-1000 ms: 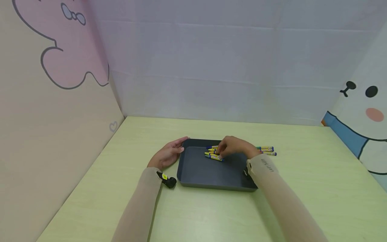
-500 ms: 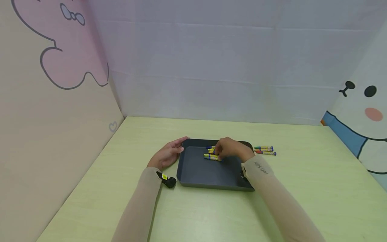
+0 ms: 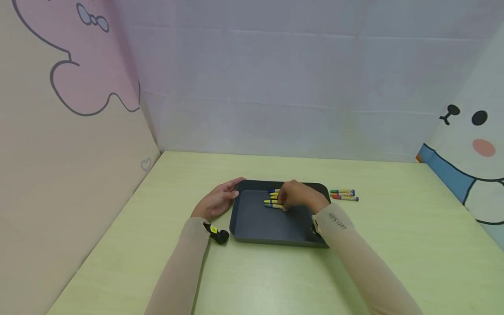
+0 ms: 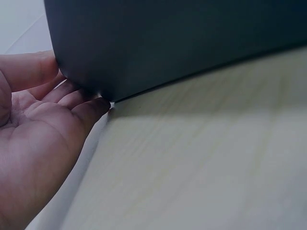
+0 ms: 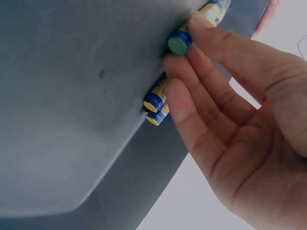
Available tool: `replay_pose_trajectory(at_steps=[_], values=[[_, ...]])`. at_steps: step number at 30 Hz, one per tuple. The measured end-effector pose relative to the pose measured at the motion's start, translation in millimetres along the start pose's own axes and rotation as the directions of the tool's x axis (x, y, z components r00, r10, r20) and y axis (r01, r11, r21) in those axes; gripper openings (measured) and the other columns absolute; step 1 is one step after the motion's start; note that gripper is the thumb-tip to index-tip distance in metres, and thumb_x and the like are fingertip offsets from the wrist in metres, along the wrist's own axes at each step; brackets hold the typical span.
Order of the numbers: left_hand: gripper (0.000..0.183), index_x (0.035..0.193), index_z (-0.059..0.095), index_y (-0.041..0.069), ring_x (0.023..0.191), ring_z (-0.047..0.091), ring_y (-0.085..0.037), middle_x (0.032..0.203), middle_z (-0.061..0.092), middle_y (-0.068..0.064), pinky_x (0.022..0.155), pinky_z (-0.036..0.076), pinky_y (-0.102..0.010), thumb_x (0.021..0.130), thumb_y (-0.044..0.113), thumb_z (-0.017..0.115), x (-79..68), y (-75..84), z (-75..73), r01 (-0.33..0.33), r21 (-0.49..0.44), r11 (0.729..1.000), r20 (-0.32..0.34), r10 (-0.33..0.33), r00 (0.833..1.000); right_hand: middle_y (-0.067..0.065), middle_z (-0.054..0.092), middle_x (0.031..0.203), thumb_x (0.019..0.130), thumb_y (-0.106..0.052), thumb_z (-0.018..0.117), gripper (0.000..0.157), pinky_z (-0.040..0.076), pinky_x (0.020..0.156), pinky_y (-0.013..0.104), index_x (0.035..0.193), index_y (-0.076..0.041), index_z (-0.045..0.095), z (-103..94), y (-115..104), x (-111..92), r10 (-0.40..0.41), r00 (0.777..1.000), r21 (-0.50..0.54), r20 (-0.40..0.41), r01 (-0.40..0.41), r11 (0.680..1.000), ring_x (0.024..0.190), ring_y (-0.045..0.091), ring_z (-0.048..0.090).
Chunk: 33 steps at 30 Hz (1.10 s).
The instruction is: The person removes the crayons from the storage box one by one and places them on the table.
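Observation:
A dark grey tray [image 3: 256, 227] lies on the table with several yellow-wrapped crayons [image 3: 273, 191] inside, toward its back. My right hand [image 3: 297, 194] reaches over the tray and pinches a green-ended crayon [image 5: 179, 42] between thumb and fingers, close over the tray floor. In the right wrist view, more crayons [image 5: 156, 100] lie just beyond my fingertips, partly hidden by them. My left hand [image 3: 214, 201] holds the tray by its back left corner. The left wrist view has the thumb against the outer wall and the other fingers [image 4: 91, 112] at the lower edge.
Several loose crayons [image 3: 345, 198] lie side by side on the table to the right of the tray. A white cloth wall [image 3: 252, 96] stands behind the table, with printed panels at left and right.
My right hand has shifted slightly left within the tray, drawing the crayon with it. More of the crayons right of the tray show past the sleeve. My left hand stays at the tray.

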State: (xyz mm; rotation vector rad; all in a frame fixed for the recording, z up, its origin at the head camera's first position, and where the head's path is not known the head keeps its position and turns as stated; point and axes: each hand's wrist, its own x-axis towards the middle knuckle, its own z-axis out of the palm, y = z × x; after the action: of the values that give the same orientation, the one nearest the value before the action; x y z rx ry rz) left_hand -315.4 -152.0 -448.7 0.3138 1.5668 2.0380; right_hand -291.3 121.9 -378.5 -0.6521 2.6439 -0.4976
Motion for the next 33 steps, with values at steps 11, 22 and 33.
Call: replay_pose_trajectory(at_steps=[11, 22, 33], values=[[0.059, 0.154, 0.022, 0.009, 0.148, 0.014, -0.021, 0.163, 0.007, -0.001, 0.107, 0.033, -0.026, 0.099, -0.006, 0.039, -0.3, 0.9, 0.7, 0.002, -0.014, 1.0, 0.003, -0.002, 1.0, 0.0, 0.069, 0.089, 0.081, -0.005, 0.075, 0.013, 0.052, 0.071, 0.031, 0.09, -0.012, 0.073, 1.0, 4.9, 1.9, -0.036, 0.999, 0.011, 0.008, 0.036, 0.999, 0.076, 0.011, 0.062], [0.059, 0.154, 0.02, 0.009, 0.149, 0.006, -0.021, 0.163, 0.0, -0.002, 0.105, 0.031, -0.025, 0.1, -0.006, 0.037, 0.1, 0.5, -0.1, -0.004, 0.016, 1.0, 0.009, 0.004, 1.0, 0.001, 0.07, 0.091, 0.082, -0.005, 0.074, 0.014, 0.052, 0.072, 0.031, 0.094, -0.011, 0.074, -2.1, 8.9, -1.3, -0.066, 0.998, 0.035, 0.02, 0.066, 0.997, 0.078, 0.011, 0.062], [0.06, 0.154, 0.019, 0.008, 0.149, -0.002, -0.021, 0.163, -0.002, -0.003, 0.118, 0.01, -0.04, 0.099, -0.007, 0.037, 1.5, -0.8, -1.7, -0.012, 0.034, 0.999, 0.016, 0.012, 1.0, 0.003, 0.071, 0.095, 0.082, -0.005, 0.074, 0.016, 0.053, 0.074, 0.032, 0.098, -0.009, 0.075, -8.7, 10.2, -6.1, -0.071, 0.997, 0.042, 0.0, 0.071, 0.997, 0.084, 0.014, 0.065]])
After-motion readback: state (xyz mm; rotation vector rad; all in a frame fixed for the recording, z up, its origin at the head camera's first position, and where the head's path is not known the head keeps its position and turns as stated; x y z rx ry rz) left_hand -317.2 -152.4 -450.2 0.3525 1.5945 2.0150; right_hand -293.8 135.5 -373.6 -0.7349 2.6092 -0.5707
